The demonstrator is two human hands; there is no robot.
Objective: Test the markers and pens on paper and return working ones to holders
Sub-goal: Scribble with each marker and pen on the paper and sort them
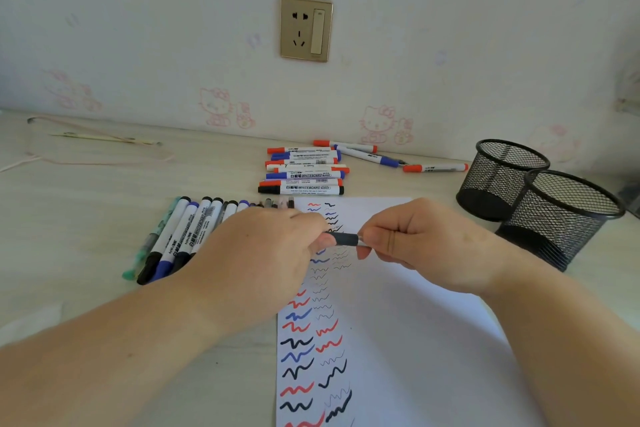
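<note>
Clearly the paper point(398, 322) is the landmark: above its upper part the left hand point(263, 246) and the right hand point(415, 243) both pinch one dark pen point(344, 239), each at one end. If they pull too hard, I think it slips and marks the sheet. Right of the paper stand two mesh holders point(540, 198); behind it lies a marker pile point(304, 170); at its left a marker row point(180, 236), partly under the left hand.
</note>
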